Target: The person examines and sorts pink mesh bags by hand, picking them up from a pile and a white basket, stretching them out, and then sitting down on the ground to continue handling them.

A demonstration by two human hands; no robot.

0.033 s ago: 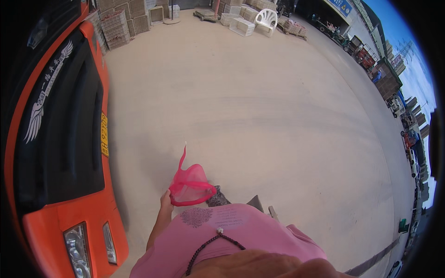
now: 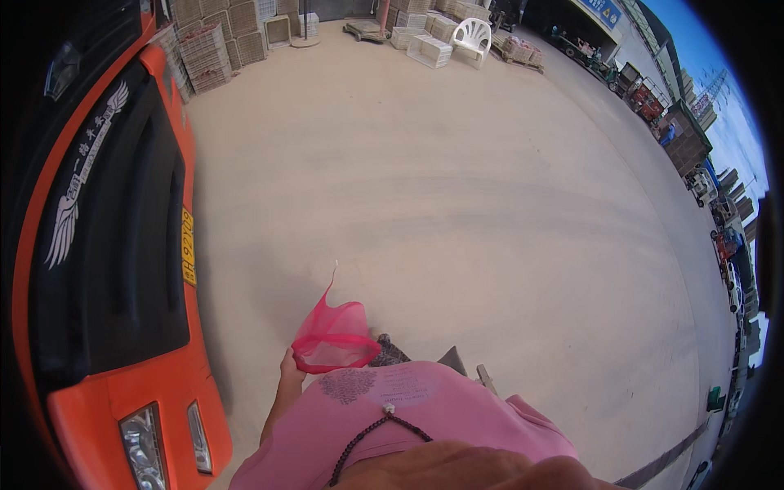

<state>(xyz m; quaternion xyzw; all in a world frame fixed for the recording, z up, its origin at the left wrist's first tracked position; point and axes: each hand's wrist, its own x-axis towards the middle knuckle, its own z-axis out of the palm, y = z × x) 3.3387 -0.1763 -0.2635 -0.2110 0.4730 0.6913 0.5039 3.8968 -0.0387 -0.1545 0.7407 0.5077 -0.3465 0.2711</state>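
My left hand (image 2: 287, 364) hangs by my side and grips the rim of a thin red mesh bag (image 2: 333, 336). The bag stands open and puffed up, with one corner pointing upward. Below it I see my pink shirt (image 2: 408, 416) and a dark bead cord (image 2: 371, 431) on my chest. My right hand is not in view.
The orange and black front of a truck (image 2: 106, 269) stands close on my left, with its headlight (image 2: 145, 451) low down. A wide concrete yard (image 2: 457, 188) lies ahead. Stacked crates (image 2: 214, 45), white crates (image 2: 429, 51) and a white plastic chair (image 2: 472, 37) stand at the far end. Parked vehicles (image 2: 653, 98) line the right side.
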